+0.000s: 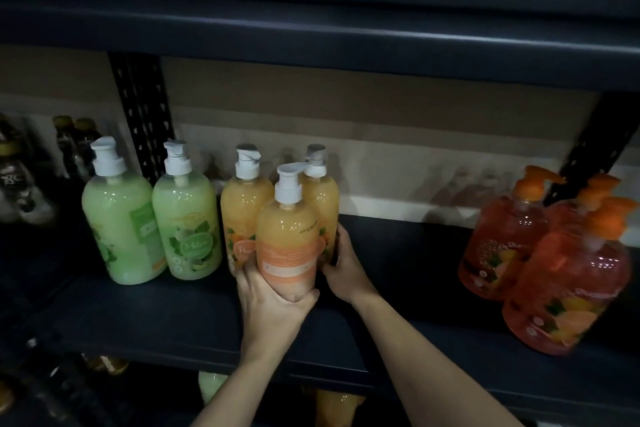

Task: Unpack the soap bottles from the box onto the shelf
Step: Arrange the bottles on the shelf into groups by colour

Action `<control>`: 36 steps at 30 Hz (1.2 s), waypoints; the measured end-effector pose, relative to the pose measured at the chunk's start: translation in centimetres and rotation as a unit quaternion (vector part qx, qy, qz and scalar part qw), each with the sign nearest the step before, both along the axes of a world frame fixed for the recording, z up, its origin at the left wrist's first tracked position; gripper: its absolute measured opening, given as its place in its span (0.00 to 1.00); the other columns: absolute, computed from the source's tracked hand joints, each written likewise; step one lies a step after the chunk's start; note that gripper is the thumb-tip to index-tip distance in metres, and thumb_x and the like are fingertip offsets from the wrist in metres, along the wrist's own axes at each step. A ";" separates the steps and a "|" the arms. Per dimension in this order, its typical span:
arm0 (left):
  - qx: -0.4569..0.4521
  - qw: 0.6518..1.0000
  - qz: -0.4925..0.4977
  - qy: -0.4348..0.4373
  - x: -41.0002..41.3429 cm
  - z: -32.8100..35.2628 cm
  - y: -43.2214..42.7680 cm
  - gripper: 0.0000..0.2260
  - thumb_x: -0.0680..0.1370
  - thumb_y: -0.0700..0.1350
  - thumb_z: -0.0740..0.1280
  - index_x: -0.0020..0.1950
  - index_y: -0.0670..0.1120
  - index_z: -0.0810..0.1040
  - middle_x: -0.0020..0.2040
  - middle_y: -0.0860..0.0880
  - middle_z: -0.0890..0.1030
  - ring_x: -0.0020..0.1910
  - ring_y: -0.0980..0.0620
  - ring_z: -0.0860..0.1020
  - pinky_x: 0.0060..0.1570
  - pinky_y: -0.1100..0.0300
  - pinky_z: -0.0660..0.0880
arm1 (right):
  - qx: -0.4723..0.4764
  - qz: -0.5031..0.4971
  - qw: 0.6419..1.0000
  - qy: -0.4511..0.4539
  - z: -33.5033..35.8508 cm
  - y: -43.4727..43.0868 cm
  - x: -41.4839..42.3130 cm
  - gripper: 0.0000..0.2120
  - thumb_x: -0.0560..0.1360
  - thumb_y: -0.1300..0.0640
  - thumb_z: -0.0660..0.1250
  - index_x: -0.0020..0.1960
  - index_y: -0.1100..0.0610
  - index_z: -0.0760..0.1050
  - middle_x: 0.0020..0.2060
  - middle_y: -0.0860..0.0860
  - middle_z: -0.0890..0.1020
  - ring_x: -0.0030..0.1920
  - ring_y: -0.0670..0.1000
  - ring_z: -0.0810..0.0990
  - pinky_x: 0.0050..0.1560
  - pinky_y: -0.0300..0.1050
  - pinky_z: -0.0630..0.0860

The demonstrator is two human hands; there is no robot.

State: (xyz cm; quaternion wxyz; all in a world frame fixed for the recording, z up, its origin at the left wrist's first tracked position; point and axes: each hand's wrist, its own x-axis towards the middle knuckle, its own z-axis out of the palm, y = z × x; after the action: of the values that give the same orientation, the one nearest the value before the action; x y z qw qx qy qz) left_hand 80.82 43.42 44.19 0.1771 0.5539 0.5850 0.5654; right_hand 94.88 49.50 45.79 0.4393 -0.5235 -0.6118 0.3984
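1. The left hand (273, 302) grips the front peach soap bottle (287, 239) round its base. Its fingers (247, 274) curl up the bottle's left side and the thumb lies across the bottom edge.
2. This bottle is roughly upright, its white pump spout pointing right. The hand hides the base, so I cannot tell whether it touches the dark shelf (156, 319).
3. The right hand (343, 270) holds the rear-right peach bottle (325, 198) low on its right side, fingers wrapped against it. That bottle stands on the shelf just behind the front one.
4. A rear-left peach bottle (239, 211) stands beside it, partly hidden by the held bottle.
5. Two green soap bottles (121, 225) stand side by side to the left, near the peach ones.
6. Three orange-red soap bottles (568, 288) cluster at the shelf's right end, well apart from both hands.
7. Dark bottles (20, 177) sit at the far left, beyond a slotted upright (145, 121).
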 end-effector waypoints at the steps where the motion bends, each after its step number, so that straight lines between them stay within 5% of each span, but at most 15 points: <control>1: -0.001 1.000 0.001 0.002 0.0 0.0 0.0 0.53 0.56 0.52 0.82 0.73 0.56 0.54 0.74 0.48 0.58 0.76 0.46 0.56 0.74 0.49 0.59 | 0.006 -0.005 1.000 0.001 -0.1 0.0 0.0 0.32 0.78 0.58 0.66 0.77 0.44 0.55 0.64 0.41 0.76 0.62 0.35 0.73 0.67 0.41 0.71; 4: -0.013 1.000 0.002 0.006 -0.1 0.0 0.0 0.53 0.56 0.53 0.83 0.73 0.55 0.54 0.73 0.49 0.59 0.75 0.47 0.59 0.73 0.48 0.61 | 0.006 -0.010 1.000 0.007 -0.3 -0.4 0.2 0.32 0.79 0.58 0.66 0.77 0.44 0.55 0.66 0.43 0.75 0.62 0.37 0.73 0.64 0.36 0.72; 8: -0.019 1.000 0.004 0.006 -0.2 -0.1 0.0 0.53 0.55 0.55 0.82 0.72 0.56 0.55 0.74 0.46 0.58 0.75 0.46 0.60 0.72 0.46 0.63 | 0.005 -0.012 1.000 0.005 -0.6 -1.0 2.0 0.33 0.78 0.56 0.68 0.77 0.46 0.55 0.63 0.41 0.74 0.54 0.28 0.71 0.47 0.20 0.69; 13: -0.030 1.000 0.006 0.000 -0.2 -0.2 0.2 0.53 0.55 0.54 0.83 0.73 0.52 0.56 0.71 0.47 0.60 0.73 0.45 0.62 0.71 0.45 0.65 | -0.008 -0.018 1.000 -0.012 -0.9 -1.9 5.5 0.35 0.76 0.54 0.71 0.77 0.48 0.56 0.62 0.40 0.75 0.57 0.33 0.73 0.55 0.28 0.69; 18: -0.029 1.000 0.004 -0.001 -0.1 -0.2 0.0 0.53 0.55 0.54 0.83 0.72 0.52 0.56 0.72 0.46 0.60 0.73 0.44 0.62 0.71 0.45 0.64 | -0.014 -0.033 0.999 -0.008 -0.6 -3.0 8.9 0.36 0.75 0.57 0.72 0.76 0.51 0.57 0.64 0.45 0.76 0.64 0.44 0.76 0.68 0.47 0.72; 23: -0.032 0.999 -0.018 -0.011 0.0 0.1 -0.4 0.55 0.55 0.52 0.84 0.74 0.50 0.56 0.73 0.45 0.59 0.74 0.46 0.61 0.71 0.51 0.62 | -0.019 -0.033 0.999 0.010 -0.1 -3.6 10.7 0.35 0.76 0.62 0.70 0.76 0.55 0.56 0.65 0.50 0.76 0.65 0.46 0.76 0.66 0.45 0.74; 28: -0.053 0.994 -0.081 -0.047 -1.0 0.3 -0.9 0.53 0.59 0.51 0.84 0.76 0.51 0.58 0.74 0.50 0.60 0.71 0.51 0.64 0.68 0.58 0.62 | -0.030 -0.028 0.999 0.020 -0.1 -3.5 10.7 0.40 0.71 0.48 0.74 0.76 0.49 0.58 0.65 0.46 0.77 0.66 0.46 0.75 0.70 0.54 0.70; 30: -0.079 0.986 -0.116 -0.090 -1.9 0.1 -0.9 0.55 0.56 0.56 0.84 0.76 0.55 0.58 0.74 0.53 0.60 0.71 0.52 0.66 0.69 0.54 0.65 | -0.025 -0.039 0.999 0.028 -0.1 -3.5 10.4 0.33 0.73 0.57 0.74 0.72 0.47 0.62 0.62 0.45 0.78 0.62 0.41 0.77 0.68 0.48 0.73; 33: -0.106 0.974 -0.146 -0.136 -2.8 -0.1 -0.8 0.57 0.48 0.65 0.82 0.73 0.63 0.59 0.74 0.53 0.63 0.70 0.51 0.69 0.69 0.47 0.69 | -0.001 -0.070 0.996 0.050 -0.5 -3.1 9.4 0.39 0.66 0.68 0.78 0.69 0.48 0.63 0.58 0.46 0.80 0.56 0.40 0.81 0.53 0.36 0.79; 36: -0.100 0.966 -0.171 -0.165 -2.8 -0.4 -0.8 0.52 0.50 0.59 0.82 0.69 0.64 0.61 0.72 0.51 0.68 0.67 0.55 0.72 0.66 0.55 0.70 | 0.020 -0.140 0.989 0.036 -0.9 -3.1 7.9 0.46 0.59 0.59 0.84 0.70 0.49 0.63 0.58 0.48 0.80 0.56 0.47 0.81 0.57 0.46 0.80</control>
State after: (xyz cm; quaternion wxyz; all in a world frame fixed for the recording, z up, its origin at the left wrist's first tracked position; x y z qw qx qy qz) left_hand 78.00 42.65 43.82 0.4193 0.5241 0.4978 0.5492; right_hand 102.81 46.41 44.85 0.5224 -0.5806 -0.5243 0.3392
